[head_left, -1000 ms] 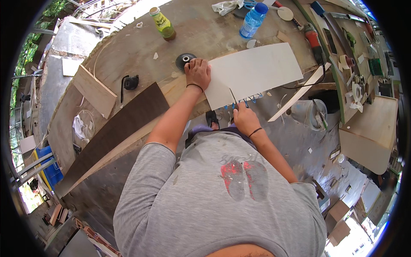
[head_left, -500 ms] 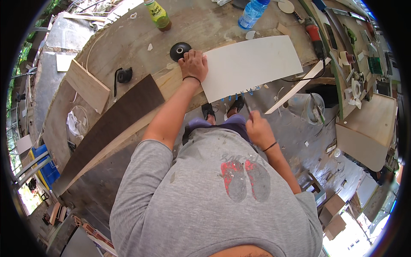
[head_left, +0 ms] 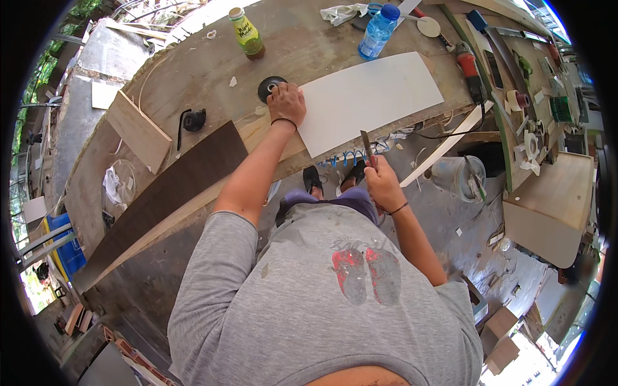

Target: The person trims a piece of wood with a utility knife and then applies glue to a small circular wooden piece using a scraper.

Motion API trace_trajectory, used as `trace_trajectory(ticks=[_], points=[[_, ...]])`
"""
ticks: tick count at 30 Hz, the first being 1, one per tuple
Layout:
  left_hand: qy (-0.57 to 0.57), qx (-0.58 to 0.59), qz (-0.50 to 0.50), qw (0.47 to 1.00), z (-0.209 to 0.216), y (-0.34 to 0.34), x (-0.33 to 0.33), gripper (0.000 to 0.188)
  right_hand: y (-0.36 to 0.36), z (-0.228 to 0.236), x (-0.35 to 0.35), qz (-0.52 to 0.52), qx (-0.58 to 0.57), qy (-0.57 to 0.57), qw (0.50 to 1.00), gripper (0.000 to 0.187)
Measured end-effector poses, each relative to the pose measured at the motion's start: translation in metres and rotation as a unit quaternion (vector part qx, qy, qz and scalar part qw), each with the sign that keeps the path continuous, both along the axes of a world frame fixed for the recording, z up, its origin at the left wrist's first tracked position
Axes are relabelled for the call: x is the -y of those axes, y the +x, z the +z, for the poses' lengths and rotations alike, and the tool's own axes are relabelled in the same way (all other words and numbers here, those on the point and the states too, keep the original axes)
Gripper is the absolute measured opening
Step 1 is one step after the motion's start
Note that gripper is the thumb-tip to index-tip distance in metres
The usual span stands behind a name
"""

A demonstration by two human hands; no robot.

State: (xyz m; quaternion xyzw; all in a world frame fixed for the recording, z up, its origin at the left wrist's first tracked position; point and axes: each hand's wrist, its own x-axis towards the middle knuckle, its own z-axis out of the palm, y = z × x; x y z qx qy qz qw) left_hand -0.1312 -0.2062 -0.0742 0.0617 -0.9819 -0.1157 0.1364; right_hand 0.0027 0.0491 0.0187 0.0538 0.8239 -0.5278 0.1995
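My left hand (head_left: pixel 287 105) lies palm down at the left end of a white rectangular board (head_left: pixel 373 100) on the workbench. Its fingers are stretched forward over the near rim of a black round disc (head_left: pixel 268 85) with a hole in its middle. In my right hand (head_left: pixel 384 181) is a flat-bladed tool (head_left: pixel 367 147) with a reddish handle, blade pointing up and away from me. The blade tip is close to the board's near edge; whether it touches cannot be told. A blue coiled hose (head_left: pixel 347 158) hangs below that edge.
A dark curved panel (head_left: pixel 167 190) and a black tape measure (head_left: pixel 192 119) lie to the left. Two bottles, one green (head_left: pixel 247 35) and one blue (head_left: pixel 379 32), stand beyond the board. A red angle grinder (head_left: pixel 468 67) lies right, above a clear bucket (head_left: pixel 457 177).
My right hand has lifted slightly, and the tool's blade now shows upright near the board's edge. My left hand stays on the board's end. The view has shifted a little.
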Motion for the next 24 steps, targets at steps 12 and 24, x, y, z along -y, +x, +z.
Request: trace_trajectory(ticks=[12, 24], points=[[0.101, -0.067, -0.004, 0.993, 0.0, 0.019, -0.001, 0.023, -0.018, 0.037, 0.017, -0.098, 0.134, -0.198, 0.966, 0.029], [0.04, -0.033, 0.033, 0.998, 0.0, 0.018, -0.007, 0.022, -0.013, 0.009, 0.009, -0.055, 0.073, -0.117, 0.989, 0.014]])
